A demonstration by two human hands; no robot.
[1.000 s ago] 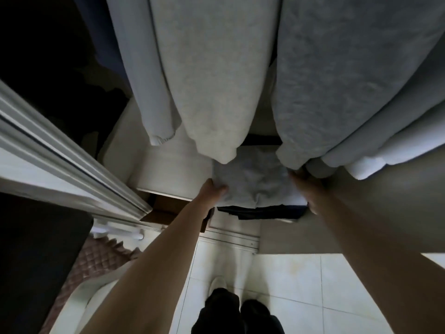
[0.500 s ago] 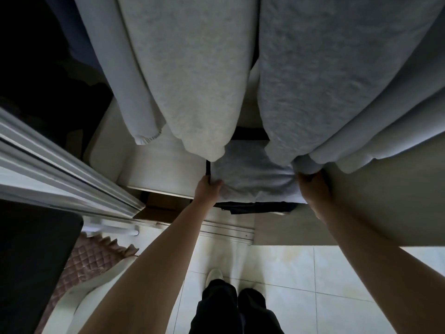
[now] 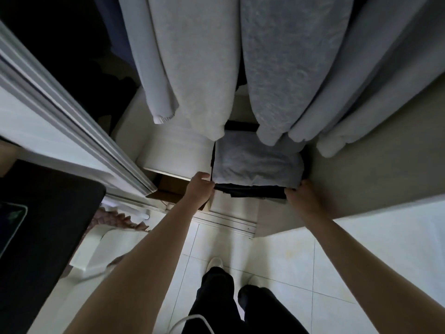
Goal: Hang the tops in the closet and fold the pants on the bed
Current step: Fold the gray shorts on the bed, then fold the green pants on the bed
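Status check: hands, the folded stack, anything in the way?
Left hand and right hand gripping the folded stack at its ends. Stack low in the closet. Hanging tops brush its back edge.

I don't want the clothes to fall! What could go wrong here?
The folded stack is held only at its two ends, left hand and right hand, so the dark bottom garment might sag and slip out. The hanging sweatshirts brush the top and could drag the grey piece askew.

Right hand (image 3: 304,198) fingers hidden under folded stack (image 3: 257,165); hanging tops (image 3: 284,63) cut off by top edge.
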